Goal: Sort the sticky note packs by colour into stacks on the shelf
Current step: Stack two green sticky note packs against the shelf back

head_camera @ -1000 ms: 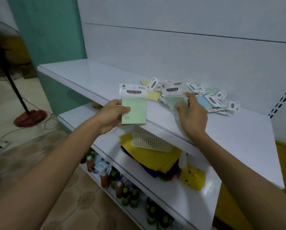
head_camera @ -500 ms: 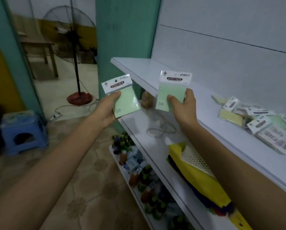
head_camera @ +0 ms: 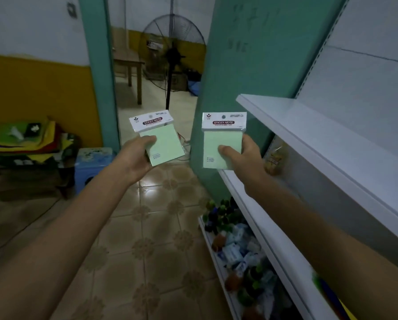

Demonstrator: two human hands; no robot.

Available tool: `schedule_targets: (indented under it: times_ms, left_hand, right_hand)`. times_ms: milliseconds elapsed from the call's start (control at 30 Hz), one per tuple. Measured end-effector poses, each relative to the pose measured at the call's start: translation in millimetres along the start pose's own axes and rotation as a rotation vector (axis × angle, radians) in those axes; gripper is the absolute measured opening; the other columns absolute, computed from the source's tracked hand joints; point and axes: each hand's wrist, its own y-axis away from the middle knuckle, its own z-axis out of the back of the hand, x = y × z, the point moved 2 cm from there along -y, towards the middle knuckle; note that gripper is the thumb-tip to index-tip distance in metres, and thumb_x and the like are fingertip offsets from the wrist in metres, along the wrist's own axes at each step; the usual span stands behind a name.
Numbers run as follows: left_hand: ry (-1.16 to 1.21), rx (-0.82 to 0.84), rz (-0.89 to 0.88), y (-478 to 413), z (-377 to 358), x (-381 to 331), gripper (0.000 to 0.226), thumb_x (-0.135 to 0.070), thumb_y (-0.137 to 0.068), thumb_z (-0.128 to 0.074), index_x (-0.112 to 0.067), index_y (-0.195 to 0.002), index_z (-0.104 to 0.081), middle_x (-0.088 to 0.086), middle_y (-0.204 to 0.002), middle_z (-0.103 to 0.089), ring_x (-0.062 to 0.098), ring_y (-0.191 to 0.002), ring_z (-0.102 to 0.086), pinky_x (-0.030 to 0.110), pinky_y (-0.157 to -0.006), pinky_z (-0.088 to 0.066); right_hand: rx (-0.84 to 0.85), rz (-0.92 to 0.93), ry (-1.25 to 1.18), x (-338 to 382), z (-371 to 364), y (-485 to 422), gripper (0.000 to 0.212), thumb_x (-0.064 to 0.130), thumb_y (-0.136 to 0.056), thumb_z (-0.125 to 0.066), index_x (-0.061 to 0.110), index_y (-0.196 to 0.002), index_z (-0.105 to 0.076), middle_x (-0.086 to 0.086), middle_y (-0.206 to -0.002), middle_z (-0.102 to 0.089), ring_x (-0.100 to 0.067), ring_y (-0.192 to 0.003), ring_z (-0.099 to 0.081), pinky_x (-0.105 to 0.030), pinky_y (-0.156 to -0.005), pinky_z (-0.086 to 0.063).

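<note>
Now my left hand [head_camera: 133, 158] pinches one green sticky note pack [head_camera: 161, 139], my right hand [head_camera: 244, 158] another [head_camera: 223, 142], both upright, likely to compare colour before stacking on the top shelf [head_camera: 309, 125].

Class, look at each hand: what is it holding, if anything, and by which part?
The left hand grips a pale green sticky note pack at its lower left corner; the right hand grips a matching pack at its lower right.

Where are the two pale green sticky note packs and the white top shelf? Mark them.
Left hand's pale green sticky note pack [head_camera: 168, 146], head view, green pad face.
Right hand's pale green sticky note pack [head_camera: 218, 140], head view, pad face.
White top shelf [head_camera: 313, 121], head view, bare surface.
</note>
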Motion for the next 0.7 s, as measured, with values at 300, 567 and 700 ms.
schedule_targets:
  times_ms: [300, 567, 700]
  left_hand:
    - [-0.048, 0.047, 0.052, -80, -13, 2, 0.031, -0.012, -0.096, -0.043, -0.015, -0.126, -0.051, 0.007, -0.117, -0.064, 0.024, -0.102, -0.063, 0.034, -0.071, -0.054]
    - [-0.148, 0.120, 0.049, -189, -74, -4, 0.040, -0.008, -0.095, -0.044, -0.015, -0.133, -0.046, 0.010, -0.127, -0.060, 0.029, -0.110, -0.060, 0.035, -0.073, -0.055]
    - [-0.213, 0.202, -0.034, -249, -130, -13, 0.033, -0.008, -0.095, -0.045, -0.014, -0.127, -0.053, 0.007, -0.117, -0.064, 0.024, -0.099, -0.063, 0.037, -0.080, -0.055]
  right_hand:
    - [0.090, -0.040, -0.066, -26, -21, -78, 0.021, 0.007, -0.086, -0.061, 0.024, -0.100, -0.058, 0.012, -0.091, -0.066, 0.005, -0.072, -0.066, -0.010, -0.055, -0.049]
    - [0.083, -0.006, -0.070, -31, -13, -212, 0.025, 0.012, -0.087, -0.062, 0.021, -0.110, -0.059, 0.015, -0.094, -0.066, 0.002, -0.081, -0.064, -0.011, -0.060, -0.052]
    - [0.000, 0.001, -0.041, -33, 26, -271, 0.031, 0.015, -0.086, -0.064, 0.017, -0.117, -0.060, 0.002, -0.106, -0.069, -0.014, -0.093, -0.067, -0.028, -0.074, -0.057]
